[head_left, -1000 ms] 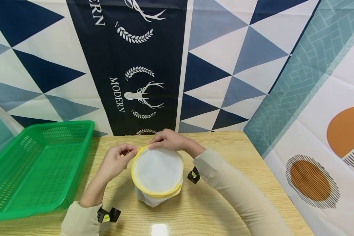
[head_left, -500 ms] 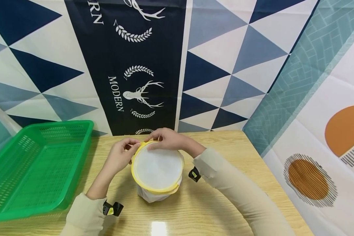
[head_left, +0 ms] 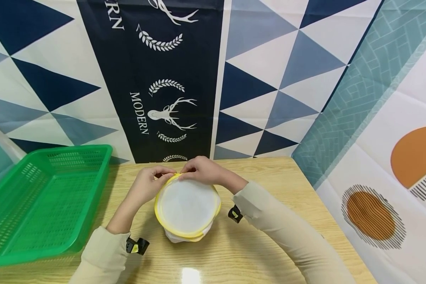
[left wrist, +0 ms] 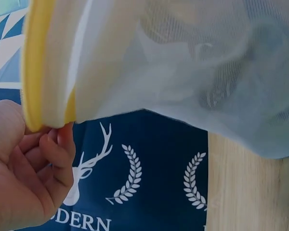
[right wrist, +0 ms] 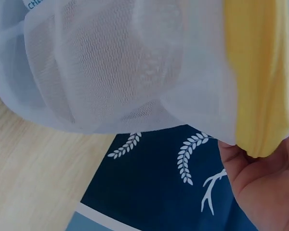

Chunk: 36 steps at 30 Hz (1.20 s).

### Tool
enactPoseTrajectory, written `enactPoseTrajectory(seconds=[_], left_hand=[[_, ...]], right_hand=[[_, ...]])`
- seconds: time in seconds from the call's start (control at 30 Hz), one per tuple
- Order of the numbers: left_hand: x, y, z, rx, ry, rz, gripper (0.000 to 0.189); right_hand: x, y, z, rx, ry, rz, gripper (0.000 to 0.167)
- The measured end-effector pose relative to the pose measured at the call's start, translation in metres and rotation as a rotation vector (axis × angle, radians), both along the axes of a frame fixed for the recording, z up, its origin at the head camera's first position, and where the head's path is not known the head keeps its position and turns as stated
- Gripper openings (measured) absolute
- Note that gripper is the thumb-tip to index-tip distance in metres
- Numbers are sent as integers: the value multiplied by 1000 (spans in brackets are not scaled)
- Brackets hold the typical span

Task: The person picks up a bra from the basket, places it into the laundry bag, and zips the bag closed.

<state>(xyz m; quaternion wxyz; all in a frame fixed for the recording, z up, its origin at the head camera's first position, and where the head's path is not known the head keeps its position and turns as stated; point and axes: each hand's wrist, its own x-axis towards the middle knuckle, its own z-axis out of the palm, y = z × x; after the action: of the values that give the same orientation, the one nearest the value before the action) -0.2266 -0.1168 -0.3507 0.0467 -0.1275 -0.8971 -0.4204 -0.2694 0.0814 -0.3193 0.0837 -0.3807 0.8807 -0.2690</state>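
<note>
A round white mesh laundry bag [head_left: 188,207] with yellow trim stands on the table, its flat top facing up in the head view. My left hand [head_left: 147,185] pinches the yellow edge at the far left of the top. Right beside it, my right hand [head_left: 205,170] pinches the same edge with thumb and fingers. The sheer side of the laundry bag [left wrist: 183,82] hangs in loose folds in the left wrist view. In the right wrist view the yellow trim [right wrist: 260,77] runs down into the right hand's fingers. Whether a zipper lies between the fingertips is hidden.
A green perforated plastic basket [head_left: 49,205] stands at the left on the wooden table [head_left: 262,244]. Behind the table hangs a patterned cloth [head_left: 177,79], and another printed cloth [head_left: 387,165] covers the right side.
The right fingers lifted off the edge a little and now pinch it again. The left hand has moved slightly right along the rim, and the laundry bag has turned and tilted a little.
</note>
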Motion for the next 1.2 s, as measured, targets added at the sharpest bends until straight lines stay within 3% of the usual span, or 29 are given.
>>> enactPoseTrajectory(seconds=[0.57,0.97,1.2], left_hand=[[3,10,4,-32,4,90,17],[7,5,2,1,-25,122,19],[4,5,2,9,-20,101,19]], right_hand=[[6,9,-13,-155,1,-74,19],[9,7,-14,-175,14,-116,17],[10,10,-16,-209,-14,-137,18]])
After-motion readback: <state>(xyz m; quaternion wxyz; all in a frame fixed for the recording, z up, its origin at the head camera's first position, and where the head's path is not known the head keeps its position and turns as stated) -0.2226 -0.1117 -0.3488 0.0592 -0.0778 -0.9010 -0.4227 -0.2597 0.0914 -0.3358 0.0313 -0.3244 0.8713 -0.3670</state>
